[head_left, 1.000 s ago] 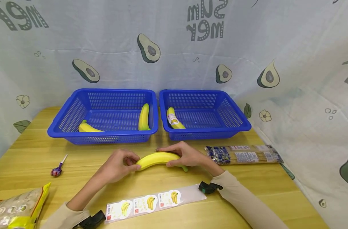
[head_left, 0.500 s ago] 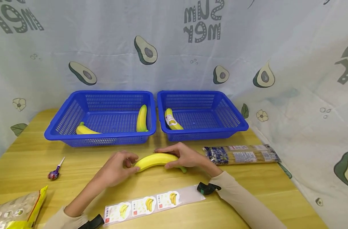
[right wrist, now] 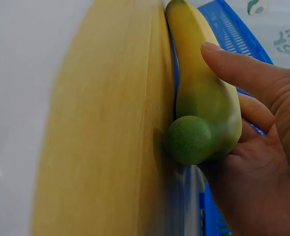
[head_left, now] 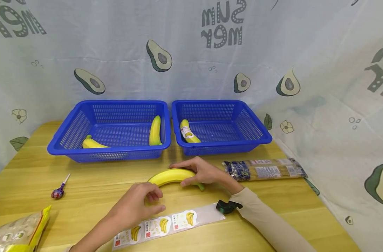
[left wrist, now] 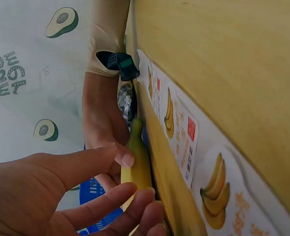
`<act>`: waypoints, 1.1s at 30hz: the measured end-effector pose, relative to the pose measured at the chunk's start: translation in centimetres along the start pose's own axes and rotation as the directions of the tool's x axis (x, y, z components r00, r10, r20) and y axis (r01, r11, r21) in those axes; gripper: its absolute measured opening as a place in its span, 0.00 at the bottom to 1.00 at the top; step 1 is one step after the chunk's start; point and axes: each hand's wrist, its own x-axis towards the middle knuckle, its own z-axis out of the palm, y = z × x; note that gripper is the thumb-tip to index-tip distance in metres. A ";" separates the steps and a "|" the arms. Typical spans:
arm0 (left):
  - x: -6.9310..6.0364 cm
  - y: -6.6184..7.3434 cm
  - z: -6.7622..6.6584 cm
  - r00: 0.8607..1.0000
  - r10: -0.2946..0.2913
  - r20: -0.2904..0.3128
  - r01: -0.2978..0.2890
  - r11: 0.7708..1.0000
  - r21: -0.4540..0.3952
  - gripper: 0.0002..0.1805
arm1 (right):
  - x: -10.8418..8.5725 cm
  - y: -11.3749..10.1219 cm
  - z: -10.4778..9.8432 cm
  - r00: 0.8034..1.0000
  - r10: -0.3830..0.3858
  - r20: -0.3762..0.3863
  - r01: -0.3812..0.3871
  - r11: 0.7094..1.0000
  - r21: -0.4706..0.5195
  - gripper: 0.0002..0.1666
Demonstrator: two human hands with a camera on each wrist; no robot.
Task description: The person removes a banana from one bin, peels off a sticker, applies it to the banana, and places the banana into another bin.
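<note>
A yellow banana (head_left: 169,176) with a green stem lies on the wooden table (head_left: 93,182) in the head view. My right hand (head_left: 205,171) holds its stem end, thumb on the near side and fingers over the far side; the right wrist view shows this thumb on the banana (right wrist: 194,59). Close to the banana's left end, my left hand (head_left: 134,204) is held with thumb and fingers apart, gripping nothing. It covers part of a clear strip of banana stickers (head_left: 205,214) on the table. The stickers (left wrist: 179,132) also appear in the left wrist view.
Two blue baskets stand at the back: the left basket (head_left: 115,152) contains two bananas, the right basket (head_left: 226,148) one banana (head_left: 189,132) with a sticker. A noodle pack (head_left: 265,169) lies right. A lollipop (head_left: 59,190) and a yellow-edged bag (head_left: 18,232) lie left.
My left hand has let go of the banana's left end and moved down towards the sticker strip. My right hand still holds the banana in place. The head view has shifted slightly.
</note>
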 end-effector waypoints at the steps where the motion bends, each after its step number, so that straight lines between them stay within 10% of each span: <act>1: -0.2 0.1 0.3 1.000 -0.026 0.016 0.025 0.999 0.020 0.16 | 0.0 0.0 0.0 1.000 0.003 0.000 -0.003 1.000 0.002 0.38; 5: -0.8 0.8 1.8 0.996 -0.081 0.028 0.075 0.983 0.170 0.25 | 0.0 0.0 0.0 1.000 0.003 0.004 -0.003 1.000 0.001 0.38; 13: -1.0 1.9 3.8 0.999 -0.015 0.047 -0.007 0.902 0.431 0.33 | 0.1 0.1 0.0 1.000 -0.009 0.004 0.010 1.000 -0.024 0.39; 33: -0.2 0.2 3.1 0.988 -0.021 0.151 0.001 0.991 0.131 0.26 | -0.1 -0.1 -0.1 1.000 -0.025 0.003 0.025 0.999 -0.020 0.37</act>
